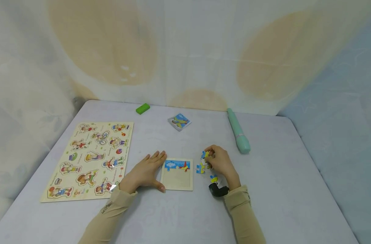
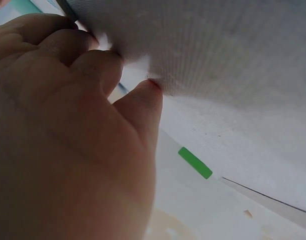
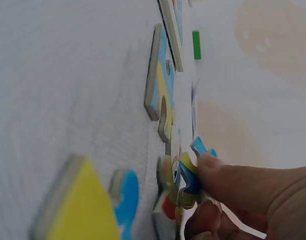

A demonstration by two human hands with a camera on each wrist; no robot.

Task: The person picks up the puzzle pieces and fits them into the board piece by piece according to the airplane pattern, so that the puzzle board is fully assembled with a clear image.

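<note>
A small wooden puzzle tray [image 1: 177,181] lies in front of the person, its top strip filled with joined pieces of blue sky and a red-and-yellow shape. Fingers spread, the left hand [image 1: 145,173] rests flat on the table, thumb and fingertips along the tray's left edge. To the right of the tray, the right hand [image 1: 221,163] pinches a blue-and-yellow puzzle piece [image 3: 189,175] between thumb and fingers, over other pieces partly hidden by the hand. A blue-and-yellow piece [image 1: 200,168] lies between tray and hand. Another yellow piece [image 1: 214,178] lies nearer the wrist.
On the left lies a large picture board [image 1: 91,156] with cartoon figures. Along the back are a green block [image 1: 142,108] and a small picture packet [image 1: 179,121]. A mint-green, stick-like object [image 1: 238,134] lies beyond the right hand. Curtains stand behind the table.
</note>
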